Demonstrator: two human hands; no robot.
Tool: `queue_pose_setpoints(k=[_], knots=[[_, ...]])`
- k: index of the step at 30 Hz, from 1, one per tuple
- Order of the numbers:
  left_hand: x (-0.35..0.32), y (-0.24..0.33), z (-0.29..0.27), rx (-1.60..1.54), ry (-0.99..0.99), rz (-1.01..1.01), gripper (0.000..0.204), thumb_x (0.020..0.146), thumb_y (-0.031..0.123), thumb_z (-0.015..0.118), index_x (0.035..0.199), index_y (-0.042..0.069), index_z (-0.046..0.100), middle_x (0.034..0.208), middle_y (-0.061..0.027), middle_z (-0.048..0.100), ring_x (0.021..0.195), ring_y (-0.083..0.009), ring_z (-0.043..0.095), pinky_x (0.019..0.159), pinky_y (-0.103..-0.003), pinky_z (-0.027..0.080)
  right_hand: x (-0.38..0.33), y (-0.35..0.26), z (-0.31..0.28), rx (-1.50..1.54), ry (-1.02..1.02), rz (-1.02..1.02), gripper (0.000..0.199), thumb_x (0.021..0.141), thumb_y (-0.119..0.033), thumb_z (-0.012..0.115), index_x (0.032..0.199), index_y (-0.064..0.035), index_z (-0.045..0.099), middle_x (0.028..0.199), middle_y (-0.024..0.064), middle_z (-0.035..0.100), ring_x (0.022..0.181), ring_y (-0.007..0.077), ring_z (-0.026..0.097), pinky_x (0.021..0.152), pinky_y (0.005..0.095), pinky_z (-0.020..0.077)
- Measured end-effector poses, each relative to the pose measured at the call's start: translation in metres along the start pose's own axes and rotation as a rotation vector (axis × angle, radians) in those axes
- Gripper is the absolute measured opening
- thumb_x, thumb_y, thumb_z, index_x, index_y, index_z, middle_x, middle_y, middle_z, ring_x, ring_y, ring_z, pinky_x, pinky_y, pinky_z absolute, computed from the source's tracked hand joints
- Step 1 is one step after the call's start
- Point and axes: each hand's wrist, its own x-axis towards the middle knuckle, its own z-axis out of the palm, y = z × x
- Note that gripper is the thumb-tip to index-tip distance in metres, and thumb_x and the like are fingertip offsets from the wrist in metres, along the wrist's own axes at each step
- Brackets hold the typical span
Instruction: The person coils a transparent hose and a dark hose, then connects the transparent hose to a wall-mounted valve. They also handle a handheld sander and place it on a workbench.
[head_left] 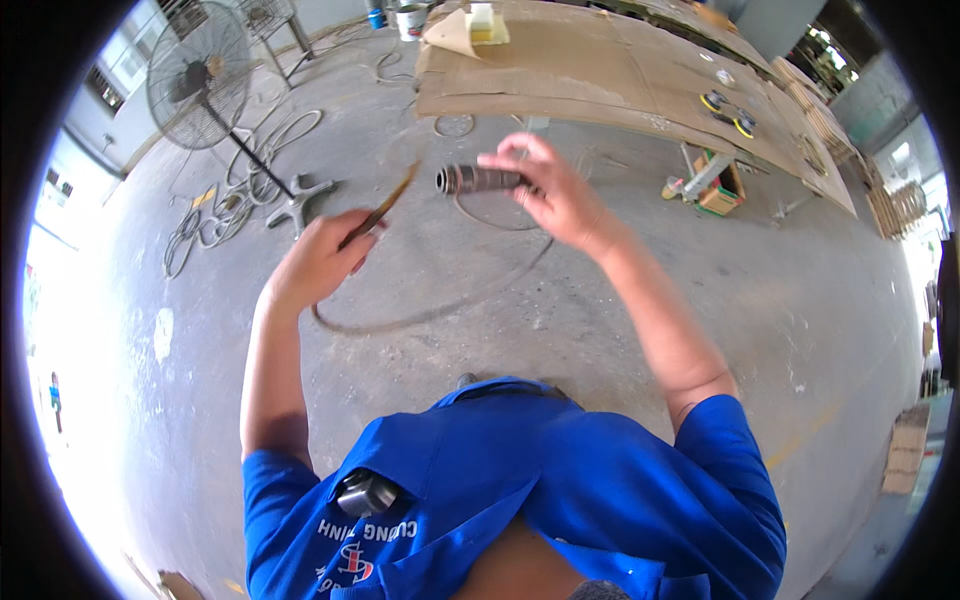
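In front of me, my left hand (322, 252) is closed around a thin, brownish, tapering piece (392, 200), whose tip points up and to the right. It is blurred, so its kind is unclear. To its right, my right hand (562, 200) grips a dark cylindrical tool (480, 179) with a ringed, open-looking end turned toward the left hand. The two pieces are apart. A brown hose (430, 315) hangs in a loop below both hands, running from beneath the right hand to beside the left wrist; both its ends are hidden.
A pedestal fan (200, 80) stands at the far left among coiled hoses (225, 205). Ahead is a cardboard-covered table (560, 70) with two yellow-and-black sanders (728, 114). Under it sit a box (722, 185) and a small can. Stacked slatted pieces (890, 205) line the right.
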Motion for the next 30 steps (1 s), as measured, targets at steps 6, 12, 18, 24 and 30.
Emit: queue_pose_setpoints(k=[6, 12, 18, 24, 30], knots=[[0.005, 0.110, -0.047, 0.239, 0.041, 0.272, 0.020, 0.086, 0.014, 0.059, 0.097, -0.002, 0.063, 0.062, -0.0016, 0.054, 0.056, -0.0070, 0.045, 0.051, -0.025, 0.037, 0.063, -0.048, -0.042, -0.158, -0.002, -0.293, 0.032, 0.081, -0.010, 0.062, 0.112, -0.0129, 0.060, 0.094, 0.0102, 0.058, 0.087, 0.0289, 0.056, 0.079, 0.0380, 0.0447], [0.022, 0.168, -0.085, 0.244, 0.374, 0.578, 0.023, 0.079, 0.021, 0.070, 0.087, 0.000, 0.067, 0.065, -0.0066, 0.061, 0.057, -0.0098, 0.050, 0.054, -0.026, 0.042, 0.097, -0.092, -0.099, -0.112, -0.102, -0.120, 0.023, 0.089, -0.025, 0.056, 0.097, -0.0036, 0.060, 0.072, 0.0053, 0.059, 0.073, 0.0214, 0.057, 0.073, 0.0342, 0.0449], [0.046, 0.206, -0.108, 0.220, 0.392, 0.981, 0.022, 0.071, 0.014, 0.076, 0.084, 0.000, 0.065, 0.063, -0.0043, 0.059, 0.056, -0.0095, 0.046, 0.053, -0.026, 0.041, 0.109, -0.131, -0.129, 0.294, -0.297, -0.031, 0.025, 0.091, -0.027, 0.054, 0.099, -0.0035, 0.058, 0.058, -0.0009, 0.048, 0.054, 0.0092, 0.050, 0.049, 0.0252, 0.0390], [0.041, 0.224, -0.130, 0.166, 0.250, 0.910, 0.019, 0.071, 0.009, 0.073, 0.083, -0.001, 0.064, 0.068, -0.0005, 0.060, 0.062, -0.0046, 0.049, 0.056, -0.022, 0.042, 0.105, -0.140, -0.147, 0.324, -0.268, 0.014, 0.027, 0.091, -0.030, 0.055, 0.096, -0.0033, 0.056, 0.060, -0.0034, 0.041, 0.052, 0.0064, 0.037, 0.048, 0.0229, 0.0307], [0.045, 0.229, -0.144, 0.137, 0.245, 0.994, 0.023, 0.073, 0.009, 0.067, 0.094, 0.001, 0.063, 0.079, -0.0026, 0.063, 0.072, -0.0068, 0.056, 0.064, -0.022, 0.044, 0.092, -0.144, -0.146, 0.422, -0.181, 0.123, 0.021, 0.090, -0.025, 0.056, 0.088, -0.0045, 0.052, 0.061, -0.0040, 0.040, 0.050, 0.0052, 0.035, 0.044, 0.0221, 0.0282]])
